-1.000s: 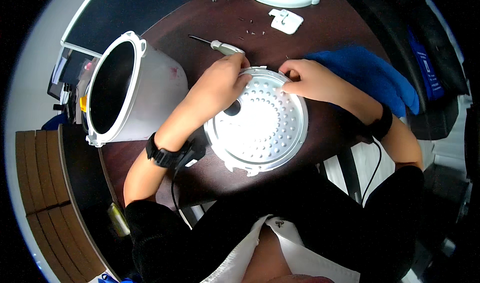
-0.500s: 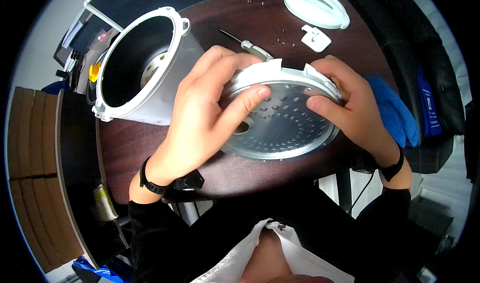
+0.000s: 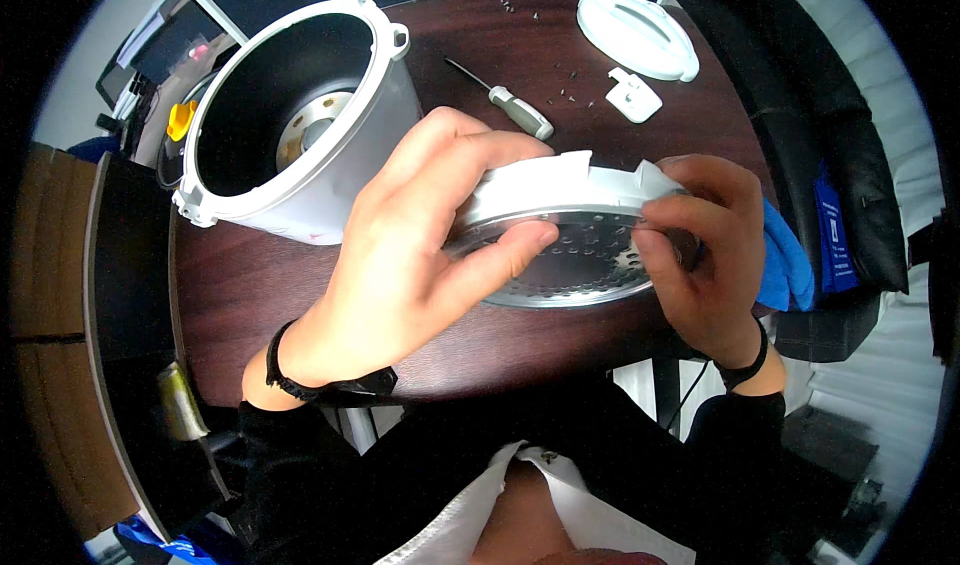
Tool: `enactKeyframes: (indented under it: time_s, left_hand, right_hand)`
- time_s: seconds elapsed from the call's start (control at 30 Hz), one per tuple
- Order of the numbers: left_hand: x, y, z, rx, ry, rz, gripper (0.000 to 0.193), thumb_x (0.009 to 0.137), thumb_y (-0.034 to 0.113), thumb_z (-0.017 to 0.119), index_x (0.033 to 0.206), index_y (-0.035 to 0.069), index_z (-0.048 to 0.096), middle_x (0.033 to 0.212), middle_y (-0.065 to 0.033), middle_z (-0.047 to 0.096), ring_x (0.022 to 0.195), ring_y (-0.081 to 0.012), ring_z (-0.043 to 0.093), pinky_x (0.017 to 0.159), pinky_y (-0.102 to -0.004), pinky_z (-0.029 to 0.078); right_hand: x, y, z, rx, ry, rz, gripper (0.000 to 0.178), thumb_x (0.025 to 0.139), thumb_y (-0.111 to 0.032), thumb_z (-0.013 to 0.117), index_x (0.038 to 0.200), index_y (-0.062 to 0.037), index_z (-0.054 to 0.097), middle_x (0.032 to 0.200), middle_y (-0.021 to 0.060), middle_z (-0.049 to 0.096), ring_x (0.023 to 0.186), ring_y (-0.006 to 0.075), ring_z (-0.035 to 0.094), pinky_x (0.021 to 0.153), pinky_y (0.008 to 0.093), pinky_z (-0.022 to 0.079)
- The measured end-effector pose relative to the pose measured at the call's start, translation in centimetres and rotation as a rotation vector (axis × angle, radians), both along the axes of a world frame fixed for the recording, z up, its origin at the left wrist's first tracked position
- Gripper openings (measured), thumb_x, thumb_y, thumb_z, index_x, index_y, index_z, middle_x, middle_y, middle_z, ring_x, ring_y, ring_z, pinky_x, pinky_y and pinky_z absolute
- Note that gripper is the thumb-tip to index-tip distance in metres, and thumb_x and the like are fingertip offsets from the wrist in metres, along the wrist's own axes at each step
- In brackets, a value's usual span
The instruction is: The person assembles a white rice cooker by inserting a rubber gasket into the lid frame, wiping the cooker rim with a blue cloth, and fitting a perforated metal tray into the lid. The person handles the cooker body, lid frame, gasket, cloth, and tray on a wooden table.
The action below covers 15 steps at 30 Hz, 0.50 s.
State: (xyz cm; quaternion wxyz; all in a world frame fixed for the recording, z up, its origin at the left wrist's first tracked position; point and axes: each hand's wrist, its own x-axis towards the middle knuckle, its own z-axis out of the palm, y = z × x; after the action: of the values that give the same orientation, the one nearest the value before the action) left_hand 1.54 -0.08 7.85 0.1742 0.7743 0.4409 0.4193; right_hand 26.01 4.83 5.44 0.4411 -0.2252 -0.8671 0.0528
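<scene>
Above the table's front part I hold a rice cooker lid (image 3: 545,190), a white ring with a dimpled metal inner plate (image 3: 580,260). It is tilted, its metal side towards me. My left hand (image 3: 410,235) wraps its left side, thumb on the plate and fingers over the white rim. At the right rim, the thumb and fingers of my right hand (image 3: 715,250) pinch the edge beside a raised white tab. Behind the lid lies a grey-handled screwdriver (image 3: 520,113). The white rice cooker body (image 3: 395,115) lies tipped to the left, its dark inside showing.
A white oval cover (image 3: 640,35) and a small white plastic piece (image 3: 634,97) lie at the far right, near scattered small screws (image 3: 570,95). A blue cloth (image 3: 785,265) hangs by the right edge of the dark wooden table (image 3: 260,295). Brown boxes (image 3: 65,255) stand at left.
The lid has tipped so its metal plate shows at a flatter angle and more of the white rim shows. My right fingers have drawn together at the rim. The view has shifted slightly.
</scene>
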Motion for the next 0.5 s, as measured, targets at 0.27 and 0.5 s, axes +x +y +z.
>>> enactKeyframes:
  time_s: [0.27, 0.5]
  left_hand:
    - [0.0, -0.6, 0.4, -0.004, 0.048, 0.005, 0.049, 0.075, 0.010, 0.080, 0.119, -0.004, 0.062, 0.102, -0.0130, 0.060, 0.092, -0.0231, 0.059, 0.081, -0.0301, 0.047]
    - [0.0, -1.2, 0.8, -0.067, 0.046, -0.070, 0.064, 0.073, 0.020, 0.082, 0.127, -0.004, 0.058, 0.104, -0.0136, 0.054, 0.095, -0.0251, 0.056, 0.083, -0.0325, 0.045]
  right_hand:
    - [0.5, -0.6, 0.3, -0.006, -0.015, 0.028, 0.027, 0.076, -0.005, 0.076, 0.102, -0.0091, 0.066, 0.108, 0.0109, 0.054, 0.104, 0.0299, 0.056, 0.084, 0.0390, 0.048]
    - [0.8, -1.6, 0.1, 0.077, -0.028, 0.035, 0.027, 0.074, -0.008, 0.078, 0.098, -0.0102, 0.067, 0.103, 0.0081, 0.055, 0.105, 0.0301, 0.055, 0.085, 0.0401, 0.046]
